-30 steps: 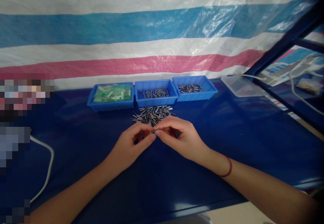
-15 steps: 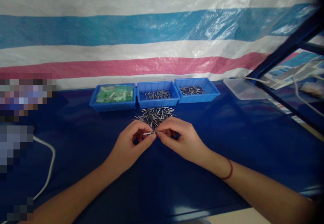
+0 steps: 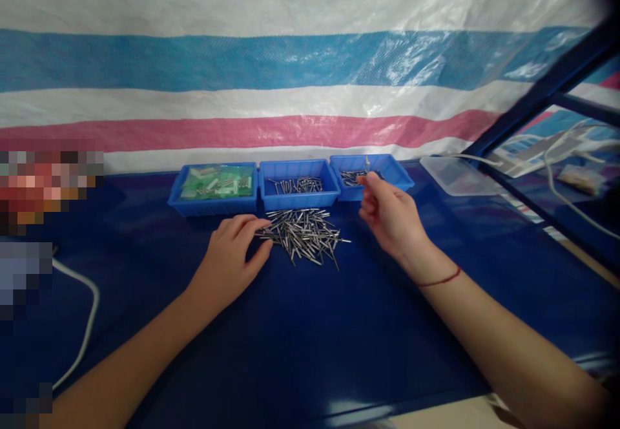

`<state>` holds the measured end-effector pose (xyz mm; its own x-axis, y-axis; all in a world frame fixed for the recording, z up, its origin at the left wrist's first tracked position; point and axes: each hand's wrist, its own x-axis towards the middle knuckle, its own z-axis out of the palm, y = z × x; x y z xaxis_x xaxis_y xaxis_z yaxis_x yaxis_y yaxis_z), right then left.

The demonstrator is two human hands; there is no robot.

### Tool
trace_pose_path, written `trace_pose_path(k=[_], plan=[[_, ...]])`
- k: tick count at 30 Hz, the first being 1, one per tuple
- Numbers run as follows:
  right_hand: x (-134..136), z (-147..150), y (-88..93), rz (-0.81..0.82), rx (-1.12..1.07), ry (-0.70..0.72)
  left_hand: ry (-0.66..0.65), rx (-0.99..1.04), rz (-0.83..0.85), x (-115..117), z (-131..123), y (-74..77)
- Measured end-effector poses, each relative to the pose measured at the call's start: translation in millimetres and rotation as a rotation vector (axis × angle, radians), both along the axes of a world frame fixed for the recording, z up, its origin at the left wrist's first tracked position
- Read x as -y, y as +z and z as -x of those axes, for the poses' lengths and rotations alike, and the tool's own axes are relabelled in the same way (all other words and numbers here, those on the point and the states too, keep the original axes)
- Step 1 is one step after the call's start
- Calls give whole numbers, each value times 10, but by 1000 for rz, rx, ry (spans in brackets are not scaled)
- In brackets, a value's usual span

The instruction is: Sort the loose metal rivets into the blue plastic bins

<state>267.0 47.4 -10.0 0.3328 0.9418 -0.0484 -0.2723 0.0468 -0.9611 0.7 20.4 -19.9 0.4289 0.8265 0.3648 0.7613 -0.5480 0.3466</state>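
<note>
A heap of thin silver metal pins [image 3: 307,238] lies on the dark blue table. At its left edge, my left hand [image 3: 237,248] is open, thumb and index finger apart, the fingertips by the outermost pins. My right hand [image 3: 390,212] is raised at the front of the right blue bin [image 3: 404,180], with its fingers closed in a pinch. A small upright metal pin [image 3: 367,161] shows just above those fingertips; its lower end is hidden. More pins lie inside this bin, partly covered by the hand.
The middle blue bin [image 3: 332,190] holds metal pins. In the left blue bin [image 3: 213,207] lies green plastic with pale pieces and pins. A clear plastic lid [image 3: 455,177] rests right of the bins. A white cable [image 3: 92,313] curves at left; a striped sheet [image 3: 290,61] hangs behind.
My hands have parted from their pinch over the heap. The right one moved right and forward to the right bin; the left one shifted slightly left and opened.
</note>
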Motion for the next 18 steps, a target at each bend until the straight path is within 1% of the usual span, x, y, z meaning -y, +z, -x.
trace_pose_path(k=[2, 3, 6, 11, 15, 18], plan=[[-28, -28, 3, 35, -40, -24, 27, -61, -7, -33, 26, -48], [-19, -14, 1, 47, -43, -12, 23, -84, -2, -43, 34, -66], [75, 103, -16, 58, -11, 101, -14, -116, 39, -58, 40, -89], [241, 290, -58, 62, 180, 291, -34, -87, 69, -72, 33, -88], [271, 330, -83, 39, 346, 381, -40, -60, 81, -81, 26, -78], [292, 351, -85, -35, 486, 428, -34, -5, 68, -61, 8, -32]])
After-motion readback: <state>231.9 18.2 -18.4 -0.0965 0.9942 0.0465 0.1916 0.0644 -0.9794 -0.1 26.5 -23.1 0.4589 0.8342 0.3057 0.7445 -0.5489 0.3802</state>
